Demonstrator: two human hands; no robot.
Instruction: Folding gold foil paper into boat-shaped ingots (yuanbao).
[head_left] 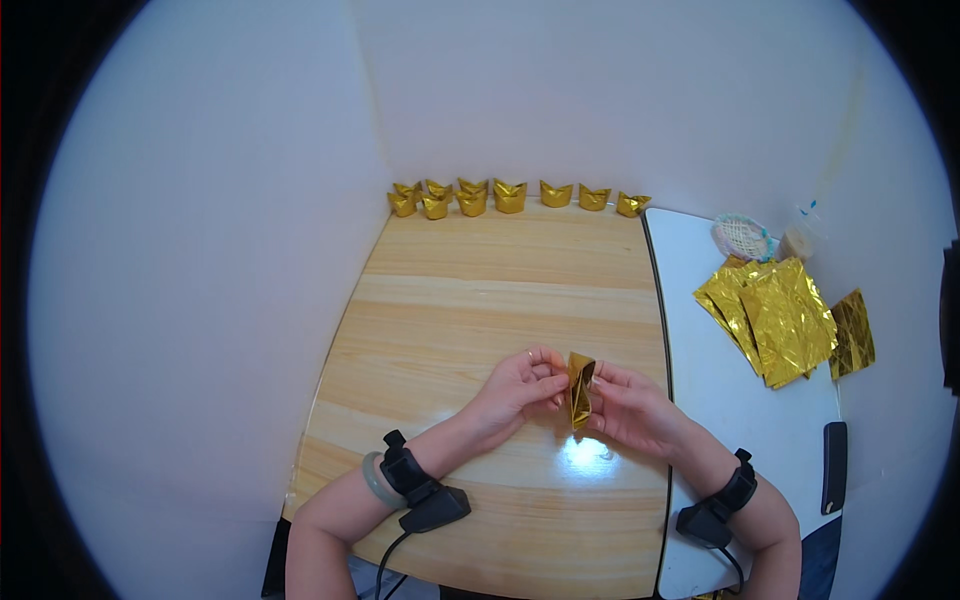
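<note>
Between my two hands, above the wooden table, is a folded piece of gold foil paper, narrow and held upright. My left hand pinches its left side with thumb and fingers. On the other side my right hand grips it, with some fingers partly hidden behind the foil. Along the table's far edge stand several finished gold paper ingots, boat-shaped with pointed ends, some of them in two rows at the left.
A white table adjoins on the right. It carries a pile of gold foil sheets, a small woven basket, a clear cup-like container and a dark flat bar. Pale walls enclose the left and back.
</note>
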